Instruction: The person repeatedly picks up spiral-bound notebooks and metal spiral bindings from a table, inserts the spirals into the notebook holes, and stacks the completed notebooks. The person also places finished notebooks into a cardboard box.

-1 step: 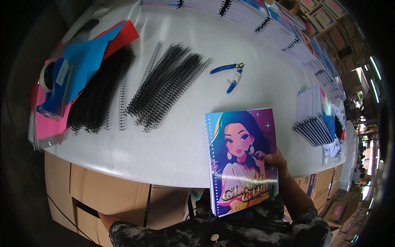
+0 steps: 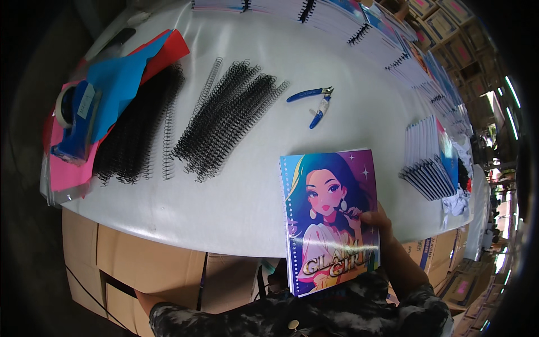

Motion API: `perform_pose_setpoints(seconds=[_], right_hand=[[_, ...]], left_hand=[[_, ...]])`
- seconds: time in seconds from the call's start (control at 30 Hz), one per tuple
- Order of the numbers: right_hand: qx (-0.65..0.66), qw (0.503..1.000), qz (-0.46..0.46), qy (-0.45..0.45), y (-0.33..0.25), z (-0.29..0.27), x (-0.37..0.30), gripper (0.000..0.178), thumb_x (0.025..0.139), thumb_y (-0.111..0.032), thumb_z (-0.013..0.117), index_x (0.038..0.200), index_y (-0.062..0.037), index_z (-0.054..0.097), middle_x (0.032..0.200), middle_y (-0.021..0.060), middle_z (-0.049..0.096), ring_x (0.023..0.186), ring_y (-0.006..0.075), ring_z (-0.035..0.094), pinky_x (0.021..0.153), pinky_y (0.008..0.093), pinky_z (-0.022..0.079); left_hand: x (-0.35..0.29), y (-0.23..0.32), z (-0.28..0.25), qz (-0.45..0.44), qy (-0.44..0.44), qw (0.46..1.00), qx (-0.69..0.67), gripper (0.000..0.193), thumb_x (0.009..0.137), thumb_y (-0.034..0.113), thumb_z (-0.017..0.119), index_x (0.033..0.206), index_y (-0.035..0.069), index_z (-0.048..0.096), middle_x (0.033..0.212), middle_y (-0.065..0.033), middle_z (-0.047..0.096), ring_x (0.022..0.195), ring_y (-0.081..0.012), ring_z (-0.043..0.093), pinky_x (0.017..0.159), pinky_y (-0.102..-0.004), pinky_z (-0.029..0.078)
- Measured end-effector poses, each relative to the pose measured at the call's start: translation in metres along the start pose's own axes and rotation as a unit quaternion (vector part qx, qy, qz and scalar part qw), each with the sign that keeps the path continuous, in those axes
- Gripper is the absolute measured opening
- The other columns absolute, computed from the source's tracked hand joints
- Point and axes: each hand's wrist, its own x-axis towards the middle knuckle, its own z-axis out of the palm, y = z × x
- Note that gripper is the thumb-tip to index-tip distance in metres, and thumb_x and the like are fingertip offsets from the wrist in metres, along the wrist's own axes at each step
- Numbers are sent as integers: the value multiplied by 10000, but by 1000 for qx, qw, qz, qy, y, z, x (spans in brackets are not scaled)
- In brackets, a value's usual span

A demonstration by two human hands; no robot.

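My right hand [image 2: 378, 220] grips a notebook [image 2: 331, 219] by its right edge, thumb lying on the cover. The notebook is upright at the table's near edge, its cover showing an illustrated figure in purple and teal. A row of punched holes runs down its left side, with no coil in them. Of my left arm [image 2: 145, 301] only a bit of forearm shows at the lower left; the hand itself is out of sight. Beyond the notebook lie blue-handled cutting pliers [image 2: 315, 103], jaws pointing right. Black spiral binding coils [image 2: 227, 118] rest in a pile left of the pliers.
A second, denser coil pile [image 2: 137, 126] sits farther left, beside blue card sheets [image 2: 115, 84] and a blue tape dispenser [image 2: 77, 121]. Coil-bound notebooks [image 2: 429, 163] fan out at the right; more stacks [image 2: 337, 22] line the far edge. Cardboard boxes [image 2: 149, 261] stand below the near edge.
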Motion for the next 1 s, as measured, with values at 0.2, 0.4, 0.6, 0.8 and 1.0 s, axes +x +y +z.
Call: perform_pose_setpoints(seconds=[0.2, 0.4, 0.6, 0.8, 1.0], right_hand=[[-15, 1000, 9, -22, 1, -8, 0, 752, 625, -276, 653, 1248, 21, 355, 1086, 136, 518, 971, 207, 535, 860, 321, 430], [-2, 1000, 10, -22, 3, -3, 0, 747, 640, -291, 637, 1250, 28, 346, 1091, 144, 515, 975, 209, 532, 867, 326, 427], [-9, 1000, 1, -17, 7, -3, -4, 751, 645, -296, 624, 1259, 28, 337, 1104, 145, 505, 998, 211, 520, 883, 332, 417], [-12, 999, -14, -37, 8, -7, -3, 774, 644, -297, 626, 1284, 13, 320, 1131, 144, 486, 1021, 212, 504, 896, 334, 407], [-16, 999, -16, -42, 9, -9, 0, 770, 649, -291, 622, 1289, 6, 315, 1137, 144, 487, 1024, 211, 504, 899, 333, 406]], left_hand=[[-4, 0, -3, 11, 0, 1000, -6, 482, 869, 429, 440, 1032, -8, 565, 857, -99, 621, 776, -195, 567, 672, -342, 449], [-1, 1, -5, 12, 1, 1000, -11, 481, 862, 431, 453, 1018, -9, 571, 851, -98, 621, 770, -193, 566, 668, -341, 449], [4, 4, -7, 18, -2, 1000, -12, 481, 855, 433, 466, 1005, -10, 576, 844, -97, 621, 764, -191, 564, 665, -341, 448], [3, 9, -10, 30, -2, 1000, -9, 480, 847, 435, 479, 992, -11, 582, 838, -96, 622, 758, -189, 563, 661, -340, 447], [5, 12, -7, 41, -5, 999, -10, 480, 840, 438, 492, 978, -12, 587, 832, -95, 622, 753, -187, 562, 657, -340, 447]])
